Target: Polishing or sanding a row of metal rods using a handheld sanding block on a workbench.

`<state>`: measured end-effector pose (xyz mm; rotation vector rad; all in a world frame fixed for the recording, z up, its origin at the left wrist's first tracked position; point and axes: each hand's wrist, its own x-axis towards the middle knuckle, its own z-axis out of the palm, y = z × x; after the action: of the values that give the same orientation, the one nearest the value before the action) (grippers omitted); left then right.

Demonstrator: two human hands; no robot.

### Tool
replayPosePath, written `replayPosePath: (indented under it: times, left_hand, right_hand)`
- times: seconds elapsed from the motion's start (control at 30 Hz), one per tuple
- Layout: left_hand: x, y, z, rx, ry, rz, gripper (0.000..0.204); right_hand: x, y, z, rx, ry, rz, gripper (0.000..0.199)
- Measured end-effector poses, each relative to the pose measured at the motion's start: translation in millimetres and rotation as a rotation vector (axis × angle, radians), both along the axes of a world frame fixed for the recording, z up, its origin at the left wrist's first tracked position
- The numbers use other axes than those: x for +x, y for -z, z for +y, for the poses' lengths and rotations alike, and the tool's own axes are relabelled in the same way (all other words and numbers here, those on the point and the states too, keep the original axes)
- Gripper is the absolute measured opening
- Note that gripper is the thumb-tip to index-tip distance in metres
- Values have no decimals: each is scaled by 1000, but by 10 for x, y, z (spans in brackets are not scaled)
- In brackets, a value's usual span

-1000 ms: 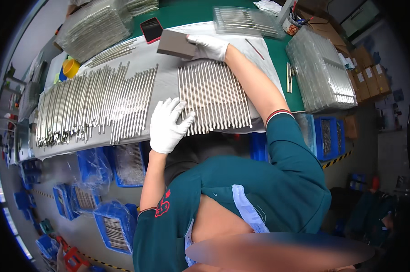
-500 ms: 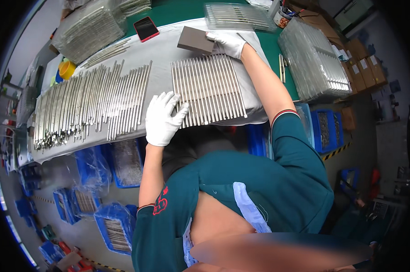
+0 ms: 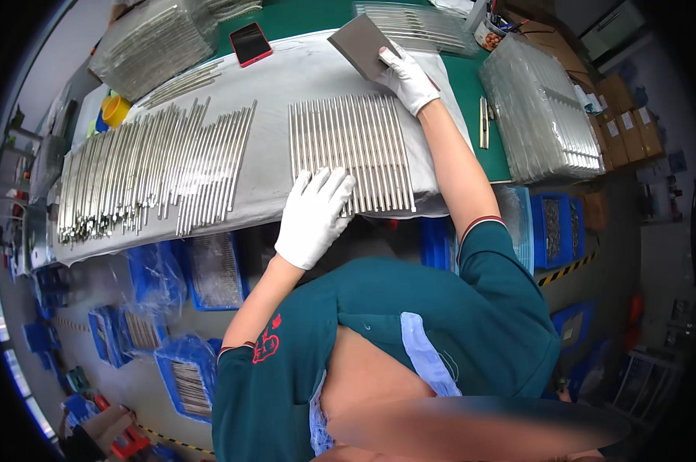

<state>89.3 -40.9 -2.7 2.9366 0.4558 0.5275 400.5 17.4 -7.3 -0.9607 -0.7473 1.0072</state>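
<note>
A row of thin silver metal rods [image 3: 348, 131] lies side by side on the white-covered table in front of me. My left hand [image 3: 313, 219], in a white glove, rests over the near left ends of these rods with its fingers stretched out. My right hand [image 3: 409, 81], gloved the same way, grips a flat grey-brown rectangular block [image 3: 361, 45]. That block is tilted up above the far end of the row, apart from the rods. What it is made of I cannot tell.
More silver rods [image 3: 155, 165] are spread unevenly to the left. A red-edged phone [image 3: 250, 44] lies at the back. Stacked clear plastic trays [image 3: 536, 108] stand on the right, another stack [image 3: 155, 46] at the back left. Blue crates [image 3: 190, 377] sit on the floor below.
My right hand has lifted and tilted the block up and slightly right, away from the rods' far ends. My left hand has slid right along the rods' near ends.
</note>
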Motion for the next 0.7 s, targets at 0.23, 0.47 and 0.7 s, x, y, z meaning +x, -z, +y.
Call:
replayPosePath:
  times: [0.23,0.47,0.7]
  left_hand:
    - [-11,61,-9,5,-22,-26,65]
    - [18,9,-40,-15,-29,-79,59]
    - [40,-3,-76,-27,-54,-84,54]
  right_hand:
    - [-40,-64,-7,36,45,55,43]
    - [-16,3,29,9,80,102,38]
    - [-20,44,43,-50,88,80,40]
